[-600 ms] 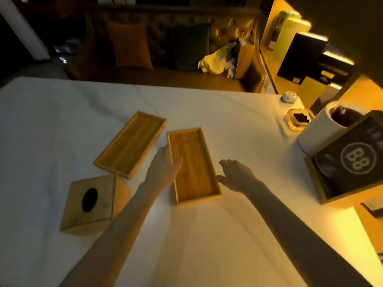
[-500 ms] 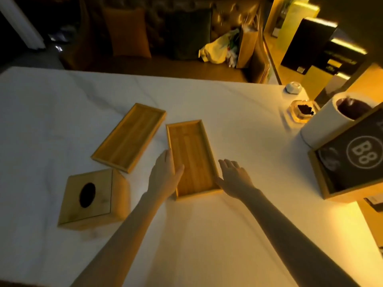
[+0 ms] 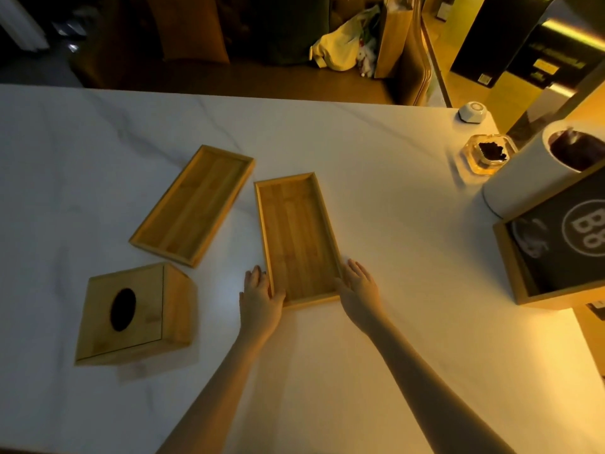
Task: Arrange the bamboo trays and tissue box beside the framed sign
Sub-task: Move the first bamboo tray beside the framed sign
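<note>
Two shallow bamboo trays lie on the white marble table point(image 3: 393, 198). The right tray point(image 3: 296, 237) runs lengthwise away from me. My left hand point(image 3: 262, 299) clasps its near left corner, thumb over the rim. My right hand point(image 3: 358, 290) presses against its near right corner, fingers flat on the table. The left tray point(image 3: 193, 204) lies angled, apart from both hands. A bamboo tissue box point(image 3: 131, 312) with a dark oval slot sits at the near left. The framed sign point(image 3: 556, 244), black with "B8" in a wooden frame, stands at the right edge.
Behind the sign stand a white cylinder point(image 3: 530, 172) with a dark inside, a glass ashtray point(image 3: 487, 154) and a small white hexagonal object point(image 3: 473, 111). A sofa with cushions and bags runs along the table's far edge.
Both hands slid back along the right tray to its near corners; the right hand, apart from it before, now touches its rim. The view has tilted down a little.
</note>
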`<control>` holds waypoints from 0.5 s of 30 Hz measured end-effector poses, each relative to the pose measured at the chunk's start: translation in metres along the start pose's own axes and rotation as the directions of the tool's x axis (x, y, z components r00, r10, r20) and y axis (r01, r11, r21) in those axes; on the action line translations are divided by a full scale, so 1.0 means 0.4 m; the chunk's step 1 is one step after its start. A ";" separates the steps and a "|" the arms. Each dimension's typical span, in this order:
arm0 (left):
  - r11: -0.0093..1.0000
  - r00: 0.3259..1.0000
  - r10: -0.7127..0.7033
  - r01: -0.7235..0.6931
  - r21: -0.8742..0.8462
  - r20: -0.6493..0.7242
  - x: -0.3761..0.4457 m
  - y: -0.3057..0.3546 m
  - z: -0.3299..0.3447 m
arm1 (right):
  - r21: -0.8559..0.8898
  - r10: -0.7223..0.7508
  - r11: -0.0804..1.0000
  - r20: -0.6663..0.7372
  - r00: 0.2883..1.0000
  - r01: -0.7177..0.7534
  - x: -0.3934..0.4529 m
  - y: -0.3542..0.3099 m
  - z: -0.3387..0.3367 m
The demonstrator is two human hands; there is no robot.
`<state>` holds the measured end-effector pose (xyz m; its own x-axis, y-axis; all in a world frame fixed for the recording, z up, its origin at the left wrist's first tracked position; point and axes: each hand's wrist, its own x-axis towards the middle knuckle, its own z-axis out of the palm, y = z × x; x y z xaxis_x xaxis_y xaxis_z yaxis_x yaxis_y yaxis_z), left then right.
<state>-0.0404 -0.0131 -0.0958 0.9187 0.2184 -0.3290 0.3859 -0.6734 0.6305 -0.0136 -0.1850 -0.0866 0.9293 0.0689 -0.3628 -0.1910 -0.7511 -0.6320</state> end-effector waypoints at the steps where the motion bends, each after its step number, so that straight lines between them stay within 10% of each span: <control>1: 0.997 1.000 -0.001 0.002 -0.076 0.006 0.002 0.004 -0.010 | 0.054 -0.022 0.998 0.005 1.000 0.022 0.000 -0.004 -0.015; 15: 0.676 0.944 -0.068 0.281 -0.681 0.323 -0.041 0.083 -0.181 | 0.732 0.027 0.661 0.196 0.980 -0.164 -0.034 -0.033 -0.177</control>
<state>-0.0367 0.0121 -0.0185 0.8142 0.0238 -0.5801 0.5763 0.0875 0.8125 -0.0014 -0.2227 -0.0248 0.8441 0.1757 -0.5066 -0.5102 -0.0273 -0.8596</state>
